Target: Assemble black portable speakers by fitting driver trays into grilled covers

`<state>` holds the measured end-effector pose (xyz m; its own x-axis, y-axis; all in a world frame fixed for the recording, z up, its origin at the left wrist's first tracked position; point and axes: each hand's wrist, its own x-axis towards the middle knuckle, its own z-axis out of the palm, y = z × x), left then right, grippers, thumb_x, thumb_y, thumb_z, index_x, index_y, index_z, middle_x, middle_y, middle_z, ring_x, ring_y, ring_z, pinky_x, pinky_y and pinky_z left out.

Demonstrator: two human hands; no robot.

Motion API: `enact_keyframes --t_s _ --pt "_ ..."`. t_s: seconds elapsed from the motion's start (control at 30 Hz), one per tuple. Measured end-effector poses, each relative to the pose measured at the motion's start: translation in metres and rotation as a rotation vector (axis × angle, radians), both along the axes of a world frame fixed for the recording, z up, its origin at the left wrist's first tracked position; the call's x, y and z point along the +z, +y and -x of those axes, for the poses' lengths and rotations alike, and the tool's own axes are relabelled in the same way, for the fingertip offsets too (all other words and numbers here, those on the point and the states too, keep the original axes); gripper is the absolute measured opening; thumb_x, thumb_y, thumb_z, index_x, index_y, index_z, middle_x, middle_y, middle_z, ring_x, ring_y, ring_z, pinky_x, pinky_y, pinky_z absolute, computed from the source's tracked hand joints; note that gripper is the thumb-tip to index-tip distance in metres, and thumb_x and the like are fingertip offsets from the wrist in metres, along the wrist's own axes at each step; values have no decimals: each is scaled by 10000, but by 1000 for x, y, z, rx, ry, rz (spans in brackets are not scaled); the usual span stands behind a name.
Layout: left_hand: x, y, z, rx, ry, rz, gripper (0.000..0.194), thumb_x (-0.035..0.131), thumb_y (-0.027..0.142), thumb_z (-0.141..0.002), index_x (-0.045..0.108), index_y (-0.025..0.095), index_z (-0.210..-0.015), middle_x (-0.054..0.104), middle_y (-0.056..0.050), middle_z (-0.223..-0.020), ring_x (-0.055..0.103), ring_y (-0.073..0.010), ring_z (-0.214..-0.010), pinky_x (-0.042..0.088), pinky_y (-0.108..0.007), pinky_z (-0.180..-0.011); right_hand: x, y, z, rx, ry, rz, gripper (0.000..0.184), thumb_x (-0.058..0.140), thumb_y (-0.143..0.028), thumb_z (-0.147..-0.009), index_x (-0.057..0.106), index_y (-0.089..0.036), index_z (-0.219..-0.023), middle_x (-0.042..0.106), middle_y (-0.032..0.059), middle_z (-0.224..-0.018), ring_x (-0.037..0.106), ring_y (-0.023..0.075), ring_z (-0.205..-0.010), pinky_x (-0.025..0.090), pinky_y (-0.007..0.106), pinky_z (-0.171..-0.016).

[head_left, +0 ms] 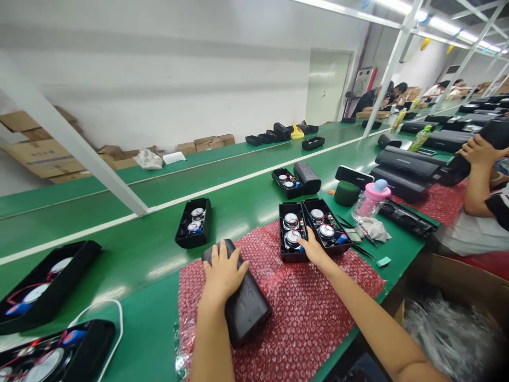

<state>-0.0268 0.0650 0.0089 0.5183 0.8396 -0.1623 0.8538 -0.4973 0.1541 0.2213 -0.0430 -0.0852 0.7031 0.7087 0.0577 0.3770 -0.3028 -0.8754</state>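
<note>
My left hand (225,273) lies over a closed black speaker case (247,313), its fingers and thumb spread across the top end and gripping the sides. This case rests at an angle on red bubble wrap (290,313). My right hand (314,249) grips the near end of an open speaker housing (293,257), with the thumb over its rim. Some of the right fingers are hidden. White round drivers, red wires and a blue part show inside that housing. A second open housing (326,225) stands right beside it.
More open housings sit on the green bench at left (194,223) and farther back (286,183). Right of the bubble wrap are a pink-lidded bottle (374,199), tweezers and crumpled tissue (376,229). A co-worker's hand (483,151) holds a black case at far right.
</note>
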Motion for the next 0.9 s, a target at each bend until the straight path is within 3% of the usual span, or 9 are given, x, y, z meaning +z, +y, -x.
enact_keyframes --t_s 0.1,0.23,0.33,0.47,0.6,0.73,0.83,0.9 --pt "-5 20 11 -22 -159 -1 516 492 447 -872 507 258 -1352 273 -155 -1545 189 -384 -1433 188 -645 -1102 -6 6 -2 -19 85 -94 740 514 -501 -811 325 -160 -1439 490 129 -1412 488 237 -1291 394 386 -1069" --pt "-2 79 31 128 -274 -80 460 445 356 -906 503 163 -1320 494 -158 -1378 446 -267 -1296 329 -417 -1109 -14 4 3 -23 118 -189 875 615 -489 -687 322 -138 -1433 447 148 -1438 440 278 -1323 313 434 -1128" --pt "-5 127 39 348 -287 -113 444 504 311 -911 477 135 -1318 501 -191 -1320 477 -306 -1243 390 -481 -1042 -17 1 4 -13 129 -211 924 603 -521 -671 302 -93 -1434 432 190 -1434 429 308 -1323 295 466 -1131" --pt "-23 162 45 456 -308 -54 378 626 348 -880 556 157 -1199 553 -105 -1239 565 -251 -1091 492 -478 -926 -20 1 1 20 132 -220 946 612 -545 -668 296 -94 -1437 429 206 -1427 423 328 -1321 291 487 -1126" --pt "-39 172 48 543 -356 -49 309 604 353 -899 587 136 -1119 610 -86 -1112 610 -210 -978 533 -418 -851 -26 2 -2 22 147 -223 948 629 -556 -658 304 -118 -1434 414 207 -1438 395 342 -1340 276 505 -1127" --pt "-40 170 61 619 -376 -85 293 603 372 -898 604 130 -1063 625 -73 -1051 616 -202 -938 535 -404 -830 -30 1 -2 17 163 -198 997 642 -579 -635 288 -126 -1450 389 202 -1461 376 340 -1356 268 491 -1135" --pt "-36 154 82 670 -401 -124 283 609 385 -891 614 127 -1008 634 -61 -992 617 -191 -901 527 -392 -818 -30 -1 -2 34 168 -171 1033 640 -583 -635 262 -103 -1468 381 206 -1467 371 331 -1363 259 474 -1144" --pt "-35 131 103 713 -421 -147 265 637 382 -868 620 127 -943 639 -45 -919 616 -178 -849 516 -376 -801 -30 -2 -2 40 167 -156 1048 645 -585 -630 254 -101 -1474 359 207 -1480 355 338 -1371 263 478 -1142"
